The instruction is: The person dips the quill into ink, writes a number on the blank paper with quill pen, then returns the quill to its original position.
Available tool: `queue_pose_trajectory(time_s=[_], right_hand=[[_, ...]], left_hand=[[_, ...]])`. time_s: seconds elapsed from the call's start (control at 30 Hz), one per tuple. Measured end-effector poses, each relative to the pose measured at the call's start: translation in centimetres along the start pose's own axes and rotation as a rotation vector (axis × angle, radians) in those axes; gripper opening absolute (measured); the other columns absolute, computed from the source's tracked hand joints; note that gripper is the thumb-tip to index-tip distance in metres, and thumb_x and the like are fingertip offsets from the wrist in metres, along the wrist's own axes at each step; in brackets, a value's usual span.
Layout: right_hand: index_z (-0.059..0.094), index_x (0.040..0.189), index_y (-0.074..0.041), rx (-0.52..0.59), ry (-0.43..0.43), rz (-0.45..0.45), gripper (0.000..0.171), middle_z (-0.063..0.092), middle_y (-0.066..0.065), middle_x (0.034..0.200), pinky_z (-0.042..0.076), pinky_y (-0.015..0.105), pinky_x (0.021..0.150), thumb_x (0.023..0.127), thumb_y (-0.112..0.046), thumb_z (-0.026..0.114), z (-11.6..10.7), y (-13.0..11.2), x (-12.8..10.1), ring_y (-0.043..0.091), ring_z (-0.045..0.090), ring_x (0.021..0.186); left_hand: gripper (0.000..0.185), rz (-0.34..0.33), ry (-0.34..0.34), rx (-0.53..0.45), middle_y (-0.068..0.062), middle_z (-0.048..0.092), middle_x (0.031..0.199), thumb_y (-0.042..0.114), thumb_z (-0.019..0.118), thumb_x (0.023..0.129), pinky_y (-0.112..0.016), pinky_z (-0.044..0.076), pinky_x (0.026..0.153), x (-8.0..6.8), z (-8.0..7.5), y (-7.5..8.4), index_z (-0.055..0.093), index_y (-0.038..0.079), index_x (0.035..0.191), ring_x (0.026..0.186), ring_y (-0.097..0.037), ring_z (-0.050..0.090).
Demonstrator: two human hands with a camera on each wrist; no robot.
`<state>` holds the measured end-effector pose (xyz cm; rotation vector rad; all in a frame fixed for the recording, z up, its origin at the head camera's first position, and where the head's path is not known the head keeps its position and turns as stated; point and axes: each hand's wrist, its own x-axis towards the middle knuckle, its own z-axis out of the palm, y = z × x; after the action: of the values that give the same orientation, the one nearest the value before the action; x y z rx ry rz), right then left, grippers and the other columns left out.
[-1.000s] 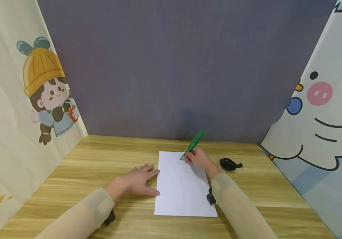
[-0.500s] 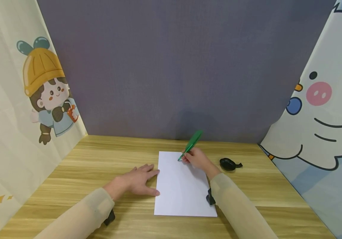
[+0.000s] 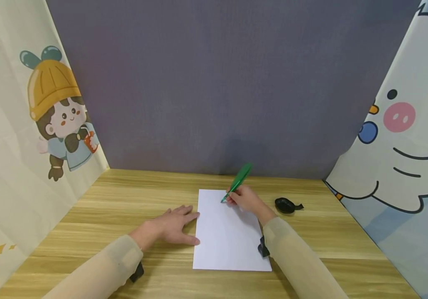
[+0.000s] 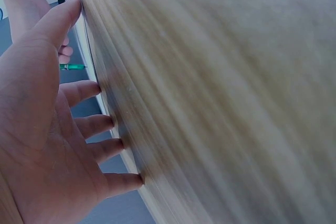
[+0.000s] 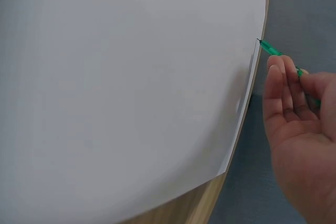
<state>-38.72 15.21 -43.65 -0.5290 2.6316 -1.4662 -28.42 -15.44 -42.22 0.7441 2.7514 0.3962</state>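
Observation:
My right hand [image 3: 246, 198] pinches a green pen [image 3: 240, 177] with a broad, leaf-shaped top. The pen leans up to the right, its tip down at the far part of a white sheet of paper [image 3: 225, 241]. In the right wrist view the thumb and fingers hold the pen's green barrel [image 5: 270, 48], and its dark tip meets the paper's surface. My left hand [image 3: 174, 226] lies spread on the wooden table, with thumb and forefinger at the paper's left edge. The left wrist view shows the left fingertips [image 4: 134, 181] pressing on the tabletop.
A small black oval object [image 3: 285, 205] with a short tail lies on the table [image 3: 333, 236] right of the right hand. A dark grey panel [image 3: 214, 87] stands behind the table. Printed cartoon sheets [image 3: 73, 153] hang at both sides.
The right hand and the pen have shifted slightly left and toward me, the pen tip moving down-left over the paper. My left hand and the paper stay put.

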Motion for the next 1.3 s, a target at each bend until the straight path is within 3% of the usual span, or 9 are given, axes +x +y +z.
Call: queue_pose_trajectory(time_s=[0.77, 1.3], right_hand=[[0.071, 0.125, 0.007, -0.009, -0.063, -0.01, 0.023, 0.081, 0.018, 0.105, 0.068, 0.038, 0.085, 0.113, -0.006, 0.057, 0.7, -1.2, -0.7, 0.025, 0.078, 0.093], [0.07, 0.125, 0.013, 0.005, -0.148, -0.098, 0.025, 0.08, 0.024, 0.105, 0.068, 0.043, 0.087, 0.113, -0.004, 0.055, 1.2, -1.7, -1.1, 0.034, 0.078, 0.095]], left_hand=[[0.098, -0.001, 0.003, 0.002, -0.018, 0.028, 0.181, 0.073, 0.072, 0.094, -0.072, 0.022, 0.134, 0.0, 0.0, 0.1, 0.041, 0.02, 0.171, 0.169, -0.042, 0.024], [0.098, 0.0, 0.001, 0.006, -0.017, 0.028, 0.181, 0.075, 0.07, 0.094, -0.072, 0.023, 0.134, 0.1, 0.0, 0.0, 0.042, 0.021, 0.171, 0.169, -0.041, 0.025]])
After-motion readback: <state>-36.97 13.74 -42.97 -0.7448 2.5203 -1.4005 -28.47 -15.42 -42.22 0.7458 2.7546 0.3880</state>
